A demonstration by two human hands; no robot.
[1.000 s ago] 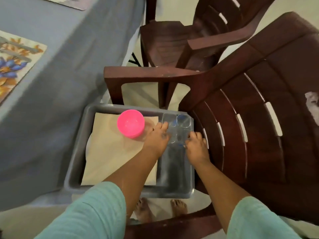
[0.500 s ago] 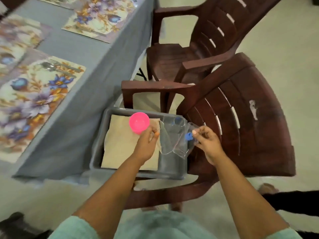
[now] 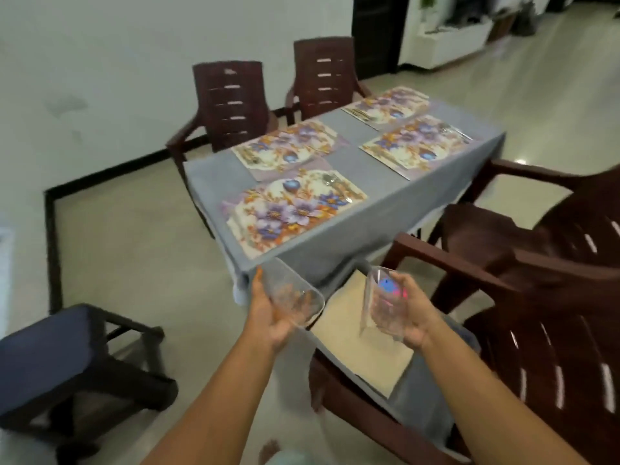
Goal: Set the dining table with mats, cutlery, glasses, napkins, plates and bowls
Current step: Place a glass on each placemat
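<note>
Holding one clear glass point(image 3: 293, 298) tipped on its side, the left hand point(image 3: 271, 313) cradles it with fingers curled round the wall from beneath; the right hand point(image 3: 407, 313) wraps a second clear glass point(image 3: 380, 303), likewise tilted, through which blue and pink colours show. Both grips sit low on the smooth walls and look loose, so a slip seems the main hazard: a glass sliding out would likely fall to the floor or onto the tan napkins point(image 3: 362, 344) in the grey tray point(image 3: 419, 401) on the near chair point(image 3: 536, 297). Beyond lies the counter point(image 3: 396, 209) with four floral mats point(image 3: 295, 213), cutlery point(image 3: 335, 186) on the nearest. Its corner and the chair arm stand close ahead, and a hasty swing could knock a rim against either.
</note>
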